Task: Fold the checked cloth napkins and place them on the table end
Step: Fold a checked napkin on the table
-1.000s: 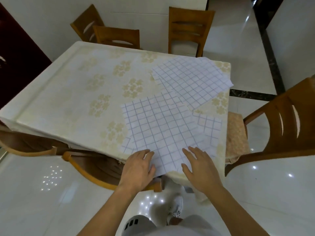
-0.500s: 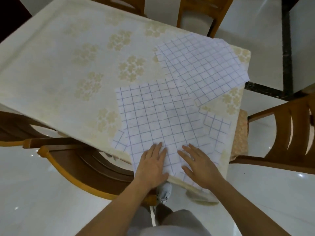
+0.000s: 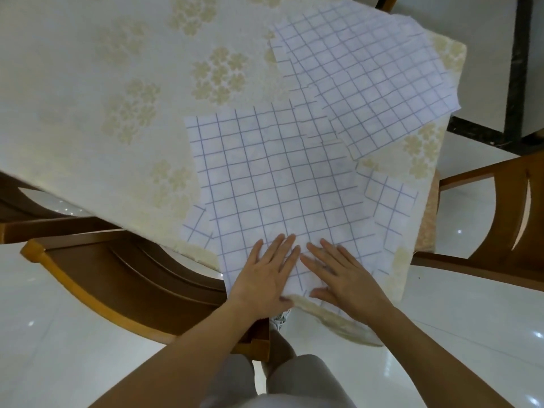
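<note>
A white napkin with blue checks (image 3: pixel 276 178) lies spread flat at the table's near corner, on top of another checked napkin (image 3: pixel 388 207) whose edges stick out at both sides. More checked napkins (image 3: pixel 362 66) lie overlapped farther back on the right. My left hand (image 3: pixel 265 275) and my right hand (image 3: pixel 344 275) rest flat, side by side, fingers straight, on the near edge of the top napkin. Neither hand grips the cloth.
The table (image 3: pixel 103 92) wears a cream cloth with pale gold flowers. A wooden chair (image 3: pixel 117 278) stands close at the near left, another chair (image 3: pixel 497 219) at the right. Below lies glossy white floor (image 3: pixel 471 325).
My two hands have slid together until they almost touch on the napkin's near edge. The view has moved closer and tilted down onto the table corner.
</note>
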`<state>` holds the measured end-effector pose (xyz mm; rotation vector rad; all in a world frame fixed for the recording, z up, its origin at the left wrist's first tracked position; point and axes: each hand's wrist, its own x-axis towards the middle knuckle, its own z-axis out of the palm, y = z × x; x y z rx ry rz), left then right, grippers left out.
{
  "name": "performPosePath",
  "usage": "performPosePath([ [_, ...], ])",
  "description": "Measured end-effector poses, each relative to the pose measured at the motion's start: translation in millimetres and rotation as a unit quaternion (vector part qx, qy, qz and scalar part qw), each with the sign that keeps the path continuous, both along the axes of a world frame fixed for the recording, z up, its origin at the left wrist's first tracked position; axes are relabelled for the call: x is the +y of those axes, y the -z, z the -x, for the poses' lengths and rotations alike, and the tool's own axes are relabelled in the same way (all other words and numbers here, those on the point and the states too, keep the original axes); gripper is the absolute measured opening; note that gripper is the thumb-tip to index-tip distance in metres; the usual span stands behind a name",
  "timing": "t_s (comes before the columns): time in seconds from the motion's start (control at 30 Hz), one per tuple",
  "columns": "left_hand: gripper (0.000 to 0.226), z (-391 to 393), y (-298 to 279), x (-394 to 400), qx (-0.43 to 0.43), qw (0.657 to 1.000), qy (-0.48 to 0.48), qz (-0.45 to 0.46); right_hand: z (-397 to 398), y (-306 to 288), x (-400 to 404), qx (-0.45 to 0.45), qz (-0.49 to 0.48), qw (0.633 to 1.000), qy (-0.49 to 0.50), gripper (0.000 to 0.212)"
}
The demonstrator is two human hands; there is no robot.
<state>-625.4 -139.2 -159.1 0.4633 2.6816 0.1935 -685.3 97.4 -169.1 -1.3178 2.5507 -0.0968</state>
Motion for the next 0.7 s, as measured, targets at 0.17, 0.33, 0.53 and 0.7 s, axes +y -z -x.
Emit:
performPosePath([
  [0.17,0.096,-2,-1,-12,0.016,1.0,0.024,-0.011,-5,6,-2,0.014,0.022,1.0,-0.013,0.068],
  [0.33,0.08,-1,-7,-21,0.018,0.999,0.036,-0.022,-8,10,-5,0.037,0.032,0.999,-0.004,0.061],
  [0.53,0.078,-2,-8,-23,0.018,0.999,0.02,-0.036,-9,11,-10,0.064,0.062,0.996,-0.011,0.053],
  [0.7,0.088,-4,-1,-24,0.02,0.999,0.033,-0.012,-7,21,-2,0.099,0.1,0.986,-0.089,0.041],
])
